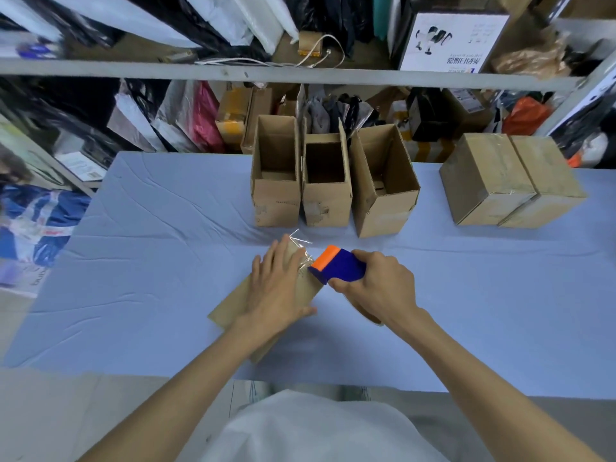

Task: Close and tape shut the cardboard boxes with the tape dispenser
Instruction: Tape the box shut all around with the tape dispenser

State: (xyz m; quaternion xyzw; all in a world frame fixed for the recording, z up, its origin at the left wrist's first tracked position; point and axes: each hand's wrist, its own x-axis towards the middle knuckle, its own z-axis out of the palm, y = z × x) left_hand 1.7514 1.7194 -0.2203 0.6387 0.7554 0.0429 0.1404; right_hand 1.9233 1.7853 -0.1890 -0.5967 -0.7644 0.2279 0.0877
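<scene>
Six cardboard boxes on the tabletop (166,261), which is covered in a pale blue cloth. One closed box (233,303) lies on its side directly under the left hand (276,285). Left hand: fingers spread flat, palm pressing down on the box's top face, holding nothing.

Right hand (376,281): curled tight around the tape dispenser (336,266), blue body with an orange front edge. The dispenser sits just right of the left hand's fingertips, its orange edge touching or almost touching the far right end of the box; exact contact cannot be told. A crinkled strip of clear tape (301,248) shows between the dispenser and the box end, catching the light just beyond the left fingertips.

Beyond both hands: three open boxes (328,195) stand upright in a row, side by side, flaps up, interiors dark. Contents cannot be made out.

Beyond and well right of the right hand: two closed boxes (510,181) stand touching each other, shiny tape visible over their tops.

Behind the tabletop, past all boxes, shelves (200,73) hold bags and parcels.
</scene>
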